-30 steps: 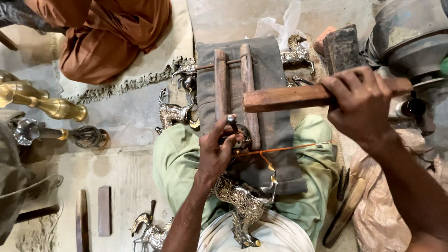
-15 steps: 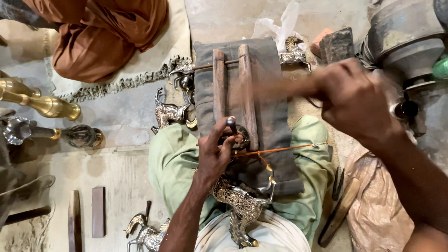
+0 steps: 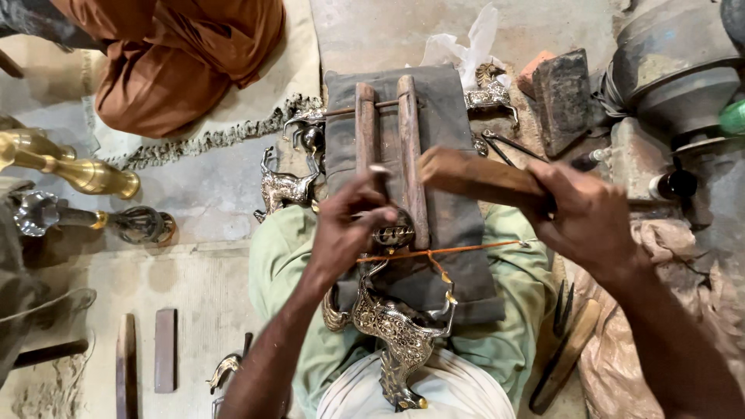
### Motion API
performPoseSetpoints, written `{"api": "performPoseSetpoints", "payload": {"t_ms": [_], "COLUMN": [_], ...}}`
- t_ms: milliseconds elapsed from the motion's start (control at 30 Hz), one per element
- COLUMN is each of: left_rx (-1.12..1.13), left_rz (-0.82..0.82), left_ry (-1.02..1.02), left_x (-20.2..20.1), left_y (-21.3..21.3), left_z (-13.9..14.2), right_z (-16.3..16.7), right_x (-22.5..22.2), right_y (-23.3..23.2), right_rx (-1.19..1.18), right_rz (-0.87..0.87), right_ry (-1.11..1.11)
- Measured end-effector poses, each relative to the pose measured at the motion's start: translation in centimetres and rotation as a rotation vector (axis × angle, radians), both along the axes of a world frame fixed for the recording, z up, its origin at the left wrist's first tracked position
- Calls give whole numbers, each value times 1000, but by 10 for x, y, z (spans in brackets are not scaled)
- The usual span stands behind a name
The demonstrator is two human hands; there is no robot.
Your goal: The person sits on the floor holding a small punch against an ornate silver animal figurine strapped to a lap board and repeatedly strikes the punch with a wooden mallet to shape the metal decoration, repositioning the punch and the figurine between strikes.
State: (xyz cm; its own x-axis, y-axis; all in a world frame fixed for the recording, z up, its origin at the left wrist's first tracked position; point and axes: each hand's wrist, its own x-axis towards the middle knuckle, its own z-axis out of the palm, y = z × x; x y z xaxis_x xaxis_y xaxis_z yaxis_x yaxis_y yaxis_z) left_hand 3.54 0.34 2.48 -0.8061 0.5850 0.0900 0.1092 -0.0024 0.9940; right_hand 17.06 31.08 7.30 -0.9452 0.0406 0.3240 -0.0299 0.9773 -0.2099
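Workshop floor seen from above, dusty concrete; grey cloth (image 3: 458,225) spread over lap, two wooden bars (image 3: 409,155) laid on it. Left hand (image 3: 349,229) closed on small punch held upright at ornate metal deer figure (image 3: 396,330), frame centre. Right hand (image 3: 586,213) gripped on wooden mallet (image 3: 473,177), now lowered near punch; one second earlier held higher, right of bars. Strike judged landing. Brass vases (image 3: 77,174) unmoved at left.

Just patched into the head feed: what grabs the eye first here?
Centre frame, the right hand grips a wooden block over the dark cloth on the lap, while the left hand pinches a small tool against an engraved metal animal figure. Far left, a brass vase lies on the floor.
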Motion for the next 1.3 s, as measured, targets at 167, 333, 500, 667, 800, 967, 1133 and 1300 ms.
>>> {"api": "performPoseSetpoints", "payload": {"t_ms": [167,333,500,667,800,967,1133,1300], "left_rx": [-313,-430,-418,-383,-389,-435,-389,-349], "left_rz": [-183,-224,-243,-224,-245,-274,-279,-287], "left_ry": [276,406,450,448,466,413,463,456], "left_x": [-7,-2,-2,-1,-2,-3,-4,-7], "left_y": [15,18,15,14,13,13,12,11], "left_z": [34,51,49,42,43,46,45,44], "right_z": [-22,-32,-42,-51,-48,-47,-49,-46], "right_x": [17,26,26,28,31,38,41,41], "right_y": [-10,-13,-2,4,19,20,10,8], "right_rx": [-494,-594,-447,-811,-487,-536,-776,-513], "right_rz": [-230,-132,-34,-155,-163,-155,-300,-233], "right_ry": [-359,-283,-139,-182,-287,-232,-357,-202]}}
